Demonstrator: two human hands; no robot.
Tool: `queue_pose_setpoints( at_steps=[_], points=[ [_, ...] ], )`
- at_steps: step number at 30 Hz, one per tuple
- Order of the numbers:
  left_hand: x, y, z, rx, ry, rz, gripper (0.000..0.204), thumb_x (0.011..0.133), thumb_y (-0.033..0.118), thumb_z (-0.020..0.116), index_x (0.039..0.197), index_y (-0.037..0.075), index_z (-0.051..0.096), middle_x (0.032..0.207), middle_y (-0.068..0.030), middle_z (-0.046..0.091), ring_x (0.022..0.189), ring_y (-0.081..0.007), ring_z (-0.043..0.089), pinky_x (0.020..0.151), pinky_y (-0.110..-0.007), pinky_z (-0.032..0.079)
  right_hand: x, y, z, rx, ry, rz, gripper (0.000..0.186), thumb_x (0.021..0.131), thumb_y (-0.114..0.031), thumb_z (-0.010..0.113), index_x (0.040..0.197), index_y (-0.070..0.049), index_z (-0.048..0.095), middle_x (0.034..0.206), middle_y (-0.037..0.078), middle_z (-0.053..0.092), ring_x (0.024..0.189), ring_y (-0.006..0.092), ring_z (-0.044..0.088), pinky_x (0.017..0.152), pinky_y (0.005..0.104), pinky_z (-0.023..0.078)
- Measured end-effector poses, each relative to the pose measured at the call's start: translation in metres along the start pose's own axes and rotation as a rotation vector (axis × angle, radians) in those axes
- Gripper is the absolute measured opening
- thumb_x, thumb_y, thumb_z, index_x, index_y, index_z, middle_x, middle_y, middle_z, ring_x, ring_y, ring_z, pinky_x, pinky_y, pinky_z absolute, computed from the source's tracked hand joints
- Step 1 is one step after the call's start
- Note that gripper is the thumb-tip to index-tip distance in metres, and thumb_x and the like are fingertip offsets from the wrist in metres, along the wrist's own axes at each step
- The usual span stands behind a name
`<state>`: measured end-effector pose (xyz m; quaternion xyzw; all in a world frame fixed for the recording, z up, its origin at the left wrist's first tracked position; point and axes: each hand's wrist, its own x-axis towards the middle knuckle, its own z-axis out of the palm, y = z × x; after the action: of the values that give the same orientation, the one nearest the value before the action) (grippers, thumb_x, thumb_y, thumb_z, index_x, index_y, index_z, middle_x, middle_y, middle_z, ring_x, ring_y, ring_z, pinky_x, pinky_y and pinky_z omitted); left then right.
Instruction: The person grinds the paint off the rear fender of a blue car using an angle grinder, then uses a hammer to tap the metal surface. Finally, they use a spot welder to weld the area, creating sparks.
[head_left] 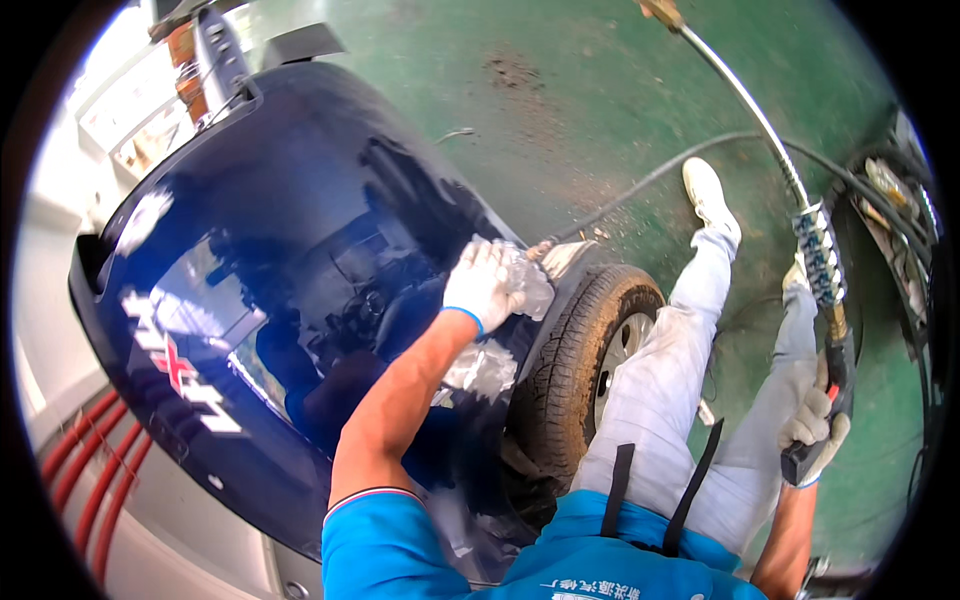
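Observation:
My left hand [482,287], in a white glove with a blue cuff, lies on a dark blue vehicle panel [330,170]. Its fingers are stretched out on a silvery bare-metal patch [532,285] near the panel's edge. Another bare patch [482,368] shows just below the wrist. At the lower right my right hand [815,432], also gloved, is wrapped round the black handle of a dent-puller gun [822,260]. Its long metal rod slants up and away from me, with a coiled section above the handle and a brass-coloured end.
A tyre [580,350] stands under the panel's edge, beside my leg. A dark cable [650,185] crosses the green floor [400,55], one end at the panel's edge near my left hand. Red pipes [95,480] run at lower left. Dark parts [890,200] are at far right.

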<state>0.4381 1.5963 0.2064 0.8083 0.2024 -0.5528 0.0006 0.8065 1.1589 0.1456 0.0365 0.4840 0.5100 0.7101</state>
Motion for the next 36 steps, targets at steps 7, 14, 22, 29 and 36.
queue_pose_setpoints(
  at_steps=[7, 14, 22, 29, 36],
  points=[
    [-0.142, -0.026, -0.059, -0.018, 0.195, -0.212, 0.066, 0.093, 0.042, 0.066, 0.143, 0.000, 0.057, 0.154, -0.0196, 0.053, 0.149, -0.0339, 0.043, 0.127, -0.050, 0.024, -0.037, 0.016, 0.020, -0.004, 0.101, 0.076, 0.095, 0.090, -0.011, 0.068, 0.170, -0.021, 0.017, 0.095, -0.001, 0.047, 0.070, 0.0085, 0.043, 0.067, 0.0280, 0.041],
    [-0.311, -0.138, -0.193, 0.364, 0.664, -0.859, 0.067, 0.093, 0.040, 0.068, 0.149, 0.006, 0.055, 0.156, -0.0185, 0.052, 0.149, -0.0359, 0.042, 0.127, -0.052, 0.023, -0.076, 0.043, 0.048, -0.133, 0.010, 0.186, 0.093, 0.090, -0.013, 0.068, 0.170, -0.021, 0.020, 0.103, 0.001, 0.057, 0.073, 0.0080, 0.049, 0.069, 0.0268, 0.044],
    [-0.410, -0.033, -0.104, 0.180, 0.674, -0.942, 0.080, 0.091, 0.039, 0.072, 0.155, 0.001, 0.045, 0.163, -0.0216, 0.042, 0.154, -0.0374, 0.034, 0.129, -0.052, 0.021, -0.116, 0.051, 0.055, -0.143, -0.145, 0.321, 0.084, 0.093, -0.014, 0.068, 0.167, -0.021, 0.029, 0.108, 0.003, 0.066, 0.079, 0.0087, 0.060, 0.076, 0.0283, 0.052],
    [-0.318, 0.008, -0.107, -0.395, 0.804, -0.893, 0.073, 0.087, 0.046, 0.075, 0.145, 0.005, 0.056, 0.150, -0.0163, 0.057, 0.146, -0.0339, 0.046, 0.126, -0.052, 0.025, -0.115, 0.036, 0.093, -0.379, -0.189, 0.291, 0.073, 0.084, -0.019, 0.064, 0.153, -0.006, 0.044, 0.102, 0.010, 0.065, 0.072, 0.0139, 0.054, 0.069, 0.0315, 0.048],
    [-0.182, 0.076, -0.239, -2.411, 1.148, 0.722, 0.073, 0.101, 0.038, 0.070, 0.157, 0.001, 0.041, 0.149, -0.0212, 0.056, 0.134, -0.0319, 0.058, 0.114, -0.045, 0.045, -0.081, 0.129, 0.151, -0.579, -0.295, 0.332, 0.082, 0.080, -0.020, 0.066, 0.157, -0.007, 0.042, 0.093, 0.014, 0.067, 0.060, 0.0153, 0.048, 0.057, 0.0335, 0.043]
  ],
)
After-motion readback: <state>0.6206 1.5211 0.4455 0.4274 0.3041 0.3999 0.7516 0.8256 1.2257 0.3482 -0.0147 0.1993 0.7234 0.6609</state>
